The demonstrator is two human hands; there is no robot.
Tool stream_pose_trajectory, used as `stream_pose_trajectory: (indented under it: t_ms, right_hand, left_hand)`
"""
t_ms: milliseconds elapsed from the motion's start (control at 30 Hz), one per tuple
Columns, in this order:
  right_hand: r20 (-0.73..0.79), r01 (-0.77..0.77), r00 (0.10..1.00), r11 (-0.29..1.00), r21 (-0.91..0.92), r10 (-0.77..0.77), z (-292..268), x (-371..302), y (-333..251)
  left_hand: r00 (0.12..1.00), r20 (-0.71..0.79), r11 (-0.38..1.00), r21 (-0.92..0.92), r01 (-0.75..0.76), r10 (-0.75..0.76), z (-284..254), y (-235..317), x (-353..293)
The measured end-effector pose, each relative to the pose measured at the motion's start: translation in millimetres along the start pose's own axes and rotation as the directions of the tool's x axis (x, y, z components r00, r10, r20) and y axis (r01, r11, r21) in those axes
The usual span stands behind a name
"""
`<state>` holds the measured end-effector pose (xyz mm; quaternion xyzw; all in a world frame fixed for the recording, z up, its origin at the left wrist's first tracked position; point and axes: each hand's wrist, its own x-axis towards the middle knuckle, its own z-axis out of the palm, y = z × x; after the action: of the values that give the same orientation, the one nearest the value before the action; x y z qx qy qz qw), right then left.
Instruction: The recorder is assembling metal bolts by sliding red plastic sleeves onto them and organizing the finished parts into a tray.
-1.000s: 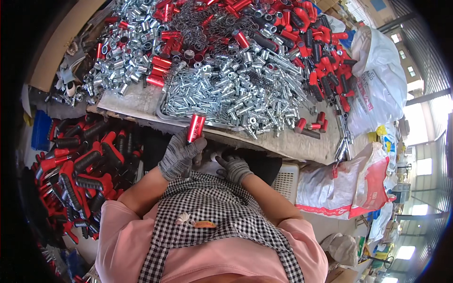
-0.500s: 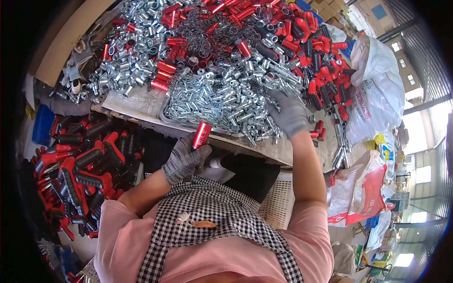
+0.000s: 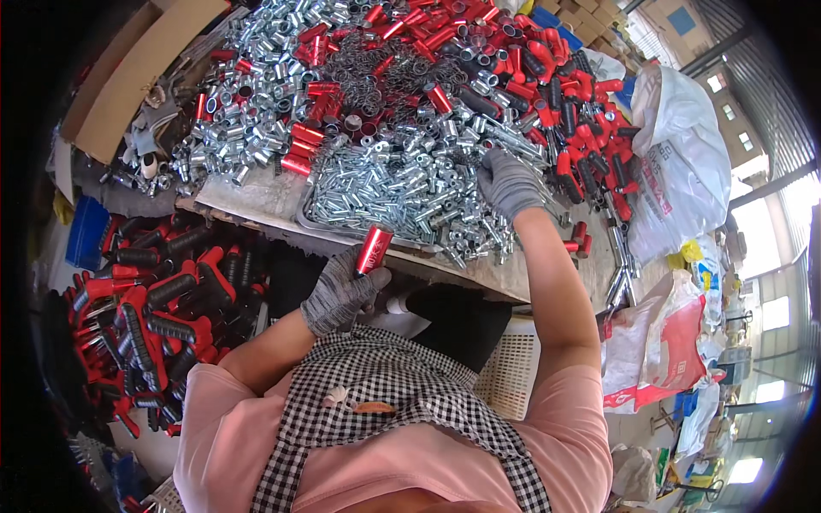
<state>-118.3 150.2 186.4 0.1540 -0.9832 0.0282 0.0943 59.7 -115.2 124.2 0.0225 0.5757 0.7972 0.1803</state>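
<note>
My left hand [image 3: 338, 295], in a grey knit glove, is wrapped round a shiny red metal tube [image 3: 375, 250] with pale printing. The tube stands tilted up just off the table's front edge. Over a pile of silvery bolts and small fittings [image 3: 410, 184], my right hand [image 3: 510, 185], gloved alike, has its fingers drawn together and curled down. Its fingertips are partly hidden, so anything pinched there does not show. The small parts lie heaped in and around a shallow metal tray [image 3: 310, 220] on the table.
Behind lie dark wire springs [image 3: 368, 73], red tubes [image 3: 440, 98] and silvery sleeves [image 3: 248, 111]. Red-and-black handles [image 3: 590, 128] are heaped at right beside a white sack [image 3: 684, 167]; more handles [image 3: 167, 299] pile up below left. A cream plastic crate [image 3: 510, 363] stands under the table.
My right hand has moved slightly left, and its spread fingers have drawn together over the small parts. My left hand still grips the red tube. The view has shifted a little.
</note>
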Motion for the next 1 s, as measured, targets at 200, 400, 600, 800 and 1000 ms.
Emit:
stream_pose_trajectory:
  t_ms: [200, 400, 600, 800, 1000]
  right_hand:
    - [-0.126, -0.055, 0.99, 0.992, 0.11, 0.069, -11.5, 11.2, 13.6]
    - [-0.094, 0.16, 0.982, 0.459, 0.874, -0.164, -41.3, -64.9, -37.2]
    - [-0.07, 0.391, 0.887, 0.661, 0.641, -0.457, -18.7, -118.5, -86.0]
    - [-0.054, 0.364, 0.894, 0.648, 0.669, -0.445, -4.5, -131.6, -62.8]
    - [0.001, 0.196, 0.935, 0.522, 0.83, -0.353, -14.3, -86.0, 33.4]
  left_hand:
    - [0.998, 0.049, 1.0, 0.004, -0.031, 0.031, -0.5, -3.9, 4.3]
    - [0.966, 0.06, 0.865, 0.434, -0.252, 0.252, -13.8, -4.1, 8.7]
    - [0.922, 0.333, 0.504, 0.773, -0.386, 0.196, 8.0, 15.1, 20.5]
    - [0.908, 0.402, 0.568, 0.722, -0.395, 0.12, 10.2, -21.5, 44.2]
    - [0.907, 0.387, 0.611, 0.681, -0.404, 0.168, 21.8, -17.9, 59.9]
